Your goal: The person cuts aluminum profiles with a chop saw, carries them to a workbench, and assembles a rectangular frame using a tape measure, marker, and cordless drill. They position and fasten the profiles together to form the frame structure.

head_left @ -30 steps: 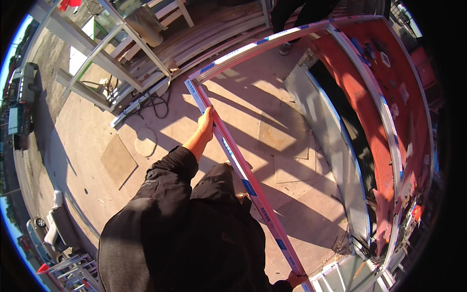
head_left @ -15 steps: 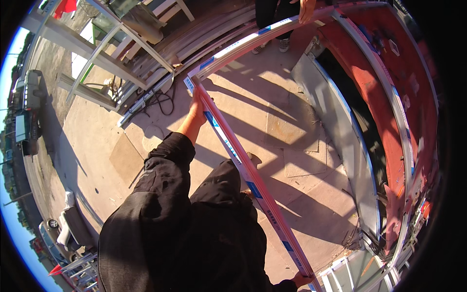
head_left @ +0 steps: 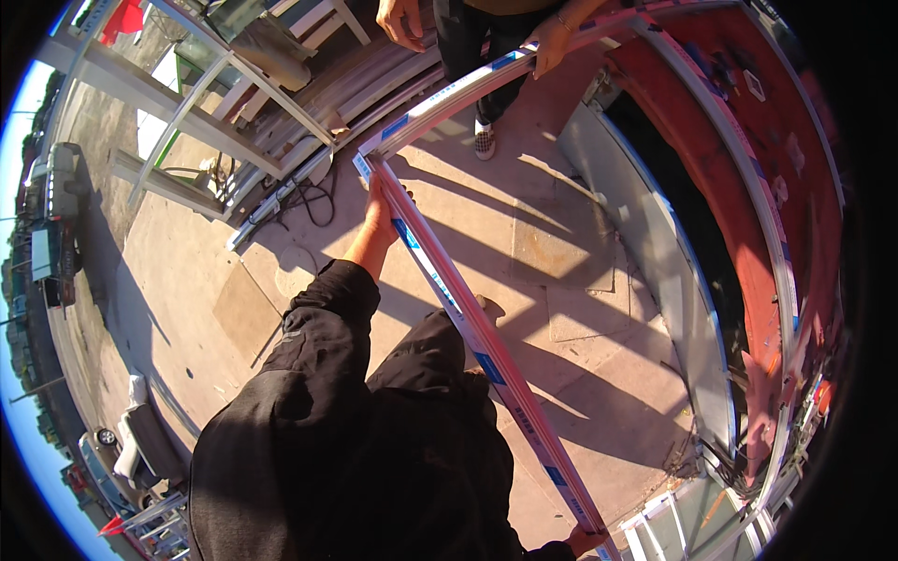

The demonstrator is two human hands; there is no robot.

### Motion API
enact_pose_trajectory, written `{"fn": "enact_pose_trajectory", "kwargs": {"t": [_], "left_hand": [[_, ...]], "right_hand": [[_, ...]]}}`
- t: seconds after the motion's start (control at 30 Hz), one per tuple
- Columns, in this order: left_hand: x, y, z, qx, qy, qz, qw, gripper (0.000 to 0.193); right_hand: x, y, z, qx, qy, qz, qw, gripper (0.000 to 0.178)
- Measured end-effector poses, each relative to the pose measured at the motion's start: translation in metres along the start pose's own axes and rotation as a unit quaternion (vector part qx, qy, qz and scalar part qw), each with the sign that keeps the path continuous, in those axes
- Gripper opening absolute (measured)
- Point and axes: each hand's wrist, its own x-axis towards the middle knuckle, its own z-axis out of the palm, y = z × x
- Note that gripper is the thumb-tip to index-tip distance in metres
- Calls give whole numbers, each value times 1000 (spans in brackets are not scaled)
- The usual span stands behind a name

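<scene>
A large rectangular window or door frame (head_left: 474, 329), its profiles covered in film with blue and white labels, spans the space in front of me. My left hand (head_left: 378, 213) is closed round its near rail, just below the left corner. Far down the same rail, at the bottom of the view, my right hand (head_left: 584, 540) grips it; those fingers are partly hidden. On the far-left rail rests another person's hand (head_left: 550, 47), while that person's other hand (head_left: 400, 21) hangs free of the frame.
The co-worker's checkered shoe (head_left: 485, 140) is on the concrete floor (head_left: 561, 248). Long metal profiles and a cable (head_left: 318, 201) lie at the upper left beside a metal rack (head_left: 201, 117). Right of me stand a grey panel (head_left: 645, 224) and a red surface (head_left: 711, 178). Vehicles are parked at far left.
The co-worker has stepped left, the hand on the rail has shifted left with them, and their other hand has come into view. My hands and the frame have hardly moved.
</scene>
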Motion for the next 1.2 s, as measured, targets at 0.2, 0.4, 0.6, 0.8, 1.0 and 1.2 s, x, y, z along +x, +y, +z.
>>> {"fn": "enact_pose_trajectory", "kwargs": {"t": [0.2, 0.4, 0.6, 0.8, 1.0, 1.2], "left_hand": [[-5, 1, -2, 1, -36, 3, 999, 60], [-4, 1, 0, -7, -4, -16, 1000, 58], [8, 12, -6, 31, -1, -13, 999, 56], [8, 16, -4, 55, 20, -16, 998, 53], [5, 11, 1, 42, 10, -4, 999, 50], [33, 0, -5, 83, 70, 48, 993, 42]], "right_hand": [[-9, 2, -2, 21, 43, 56, 997, 51], [-4, 21, 2, -142, -36, -58, 988, 50], [6, -23, -9, -105, -68, 9, 992, 52], [29, -70, -29, 24, -8, 33, 999, 53], [28, -30, -21, 147, 49, 106, 982, 52], [48, -49, -10, 264, -11, 230, 937, 46]]}}
